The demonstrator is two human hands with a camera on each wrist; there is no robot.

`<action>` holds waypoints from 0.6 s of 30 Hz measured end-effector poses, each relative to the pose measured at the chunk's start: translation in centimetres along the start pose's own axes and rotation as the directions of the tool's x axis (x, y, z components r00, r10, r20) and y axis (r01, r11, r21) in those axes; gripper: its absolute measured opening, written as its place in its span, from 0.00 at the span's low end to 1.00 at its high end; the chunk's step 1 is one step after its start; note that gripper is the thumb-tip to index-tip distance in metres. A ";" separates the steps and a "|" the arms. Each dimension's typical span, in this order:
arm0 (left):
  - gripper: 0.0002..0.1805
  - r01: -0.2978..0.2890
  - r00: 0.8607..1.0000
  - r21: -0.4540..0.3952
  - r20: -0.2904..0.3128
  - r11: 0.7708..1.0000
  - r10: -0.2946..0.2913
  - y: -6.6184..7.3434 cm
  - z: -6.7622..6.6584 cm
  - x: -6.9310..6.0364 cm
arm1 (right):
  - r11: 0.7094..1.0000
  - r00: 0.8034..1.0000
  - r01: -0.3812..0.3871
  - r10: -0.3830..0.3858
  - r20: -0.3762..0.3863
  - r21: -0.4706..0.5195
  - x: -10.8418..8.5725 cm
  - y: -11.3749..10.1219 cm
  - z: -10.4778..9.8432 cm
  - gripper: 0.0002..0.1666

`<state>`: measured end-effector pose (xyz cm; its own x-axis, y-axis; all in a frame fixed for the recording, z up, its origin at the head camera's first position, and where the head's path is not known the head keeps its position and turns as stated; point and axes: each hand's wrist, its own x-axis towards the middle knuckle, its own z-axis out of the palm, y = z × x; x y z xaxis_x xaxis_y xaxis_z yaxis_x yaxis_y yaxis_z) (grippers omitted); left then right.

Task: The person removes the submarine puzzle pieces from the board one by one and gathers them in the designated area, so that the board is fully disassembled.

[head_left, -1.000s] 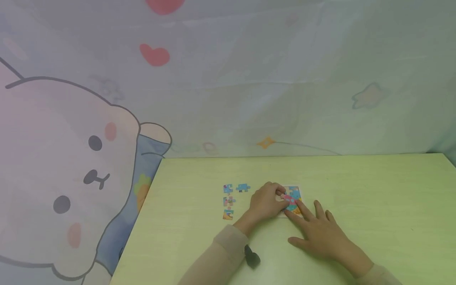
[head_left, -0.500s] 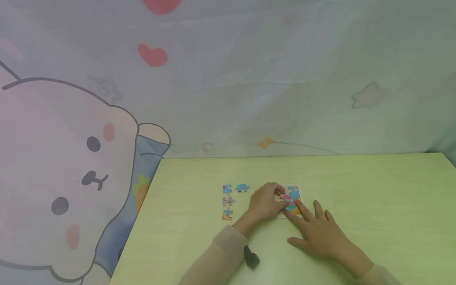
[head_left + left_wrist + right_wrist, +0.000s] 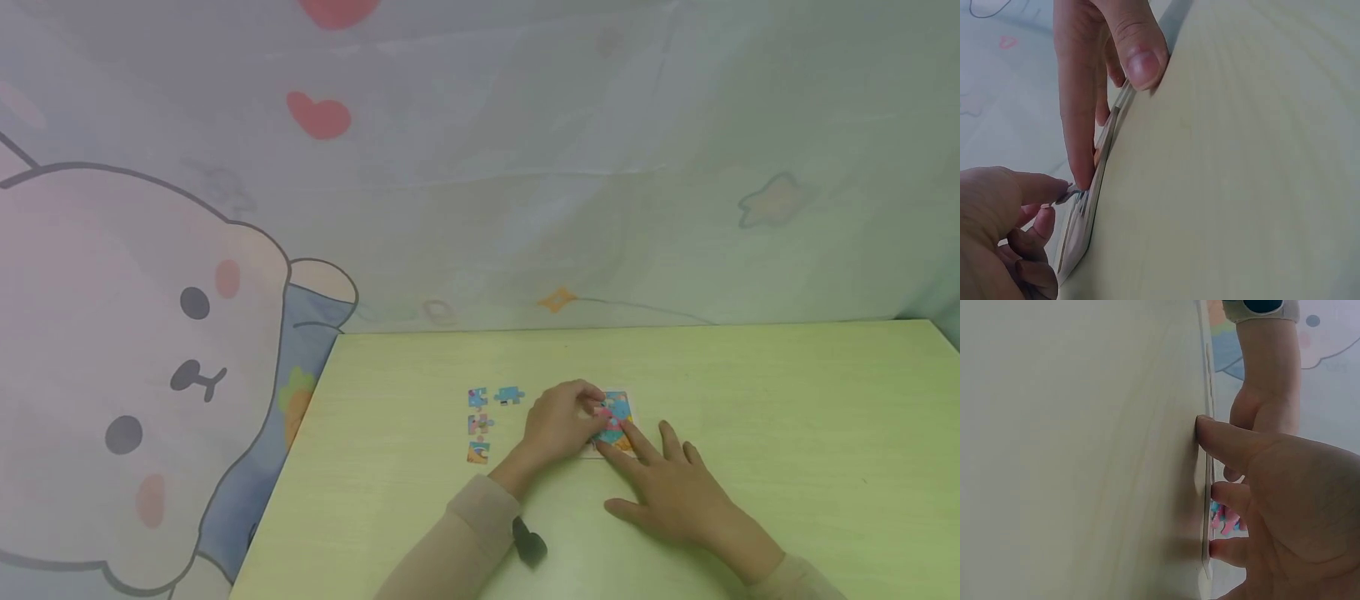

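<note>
A small jigsaw puzzle board (image 3: 592,456) with a light border lies flat on the table, pink, blue and orange pieces in it. My left hand (image 3: 558,425) reaches over its left side. In the left wrist view, its thumb and forefinger pinch a puzzle piece (image 3: 1067,196) tilted at the board's surface; the piece's picture is mostly hidden. My right hand (image 3: 678,492) lies spread from the lower right, with two fingertips resting on the board. The right wrist view shows those fingers fairly straight, the thumb held apart near the table. Both hands cover part of the puzzle.
Several loose puzzle pieces (image 3: 478,424) lie left of the board, among them a blue one (image 3: 509,395) set slightly apart. The pale yellow-green table (image 3: 787,400) ends at a printed curtain (image 3: 480,208). A dark object (image 3: 530,543) hangs by the left sleeve.
My left fingers have shifted slightly right over the puzzle, with the pinched piece. My right hand stays in place. The loose pieces lie as before; the whole view has drifted slightly.
</note>
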<state>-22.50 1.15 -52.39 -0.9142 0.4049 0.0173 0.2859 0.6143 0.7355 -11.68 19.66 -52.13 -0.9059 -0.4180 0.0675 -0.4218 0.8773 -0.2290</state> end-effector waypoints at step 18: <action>0.09 0.026 0.978 0.001 -0.209 1.000 -0.026 -1.5 -2.0 -2.0 | 1.000 1.000 -0.010 0.010 0.005 -0.004 0.1 0.0 0.2 0.42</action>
<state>-21.64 -1.99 -52.19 -0.9610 0.2384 0.1399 0.2621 0.6251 0.7352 -11.73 19.58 -52.35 -0.9100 -0.4101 0.0607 -0.4127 0.8824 -0.2257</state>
